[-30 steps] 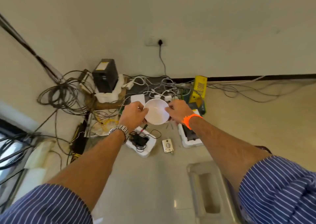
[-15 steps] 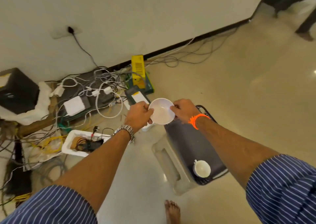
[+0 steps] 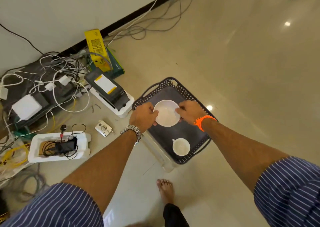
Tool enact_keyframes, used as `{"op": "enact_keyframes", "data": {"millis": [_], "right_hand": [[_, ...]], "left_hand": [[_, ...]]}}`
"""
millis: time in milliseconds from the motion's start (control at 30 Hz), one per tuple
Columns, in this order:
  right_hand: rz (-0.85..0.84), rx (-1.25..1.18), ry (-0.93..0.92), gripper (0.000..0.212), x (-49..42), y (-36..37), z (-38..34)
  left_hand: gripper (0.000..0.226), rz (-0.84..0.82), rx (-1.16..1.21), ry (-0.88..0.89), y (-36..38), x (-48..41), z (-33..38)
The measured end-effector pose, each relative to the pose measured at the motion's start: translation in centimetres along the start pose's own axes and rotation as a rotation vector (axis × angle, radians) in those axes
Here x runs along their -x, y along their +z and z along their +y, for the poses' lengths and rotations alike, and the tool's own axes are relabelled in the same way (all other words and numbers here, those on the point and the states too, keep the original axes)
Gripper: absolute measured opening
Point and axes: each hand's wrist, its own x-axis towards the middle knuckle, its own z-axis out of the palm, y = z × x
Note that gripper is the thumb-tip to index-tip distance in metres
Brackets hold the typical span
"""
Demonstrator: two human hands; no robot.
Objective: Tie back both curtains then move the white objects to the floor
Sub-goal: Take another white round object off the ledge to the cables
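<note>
I hold a white bowl [image 3: 167,114] by its rim with both hands, above a dark perforated tray [image 3: 187,91]. My left hand [image 3: 142,114], with a metal watch at the wrist, grips the bowl's left edge. My right hand [image 3: 189,113], with an orange wristband, grips its right edge. A white cup [image 3: 181,146] with a small handle stands upright in the near part of the tray. The tray rests on a light plastic stool [image 3: 161,157]. No curtains are in view.
Tangled cables and adapters [image 3: 52,81] lie along the wall at left. Two white foam boxes [image 3: 58,146] [image 3: 112,96] hold black devices. A yellow box [image 3: 98,50] leans by the skirting. A small metal lock [image 3: 103,128] lies on the tiled floor. My bare foot [image 3: 165,190] stands below the stool.
My view has swung right and down from the wall and cables to the tray on the stool. Both hands have kept hold of the bowl, which is now over the tray.
</note>
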Motion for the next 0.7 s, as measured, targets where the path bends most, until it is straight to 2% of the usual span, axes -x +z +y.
{"op": "enact_keyframes", "data": {"millis": [167,467,600,700], "right_hand": [[-0.038,-0.015,0.061,0.024,-0.6,3.7,2.8],[-0.049,0.000,0.148,0.023,-1.9,7.8,4.4],[-0.051,0.054,0.156,0.027,-2.0,8.7,5.1],[-0.041,0.052,0.154,0.028,-2.2,9.2,5.7]], "left_hand": [[0.017,-0.017,-0.162,0.017,2.6,-0.7,-2.5],[0.032,0.111,-0.628,0.191,5.3,-2.3,-5.4],[0.034,0.110,-0.743,0.243,6.4,-2.4,-5.6],[0.032,0.110,-0.724,0.218,6.9,-2.5,-5.9]]}}
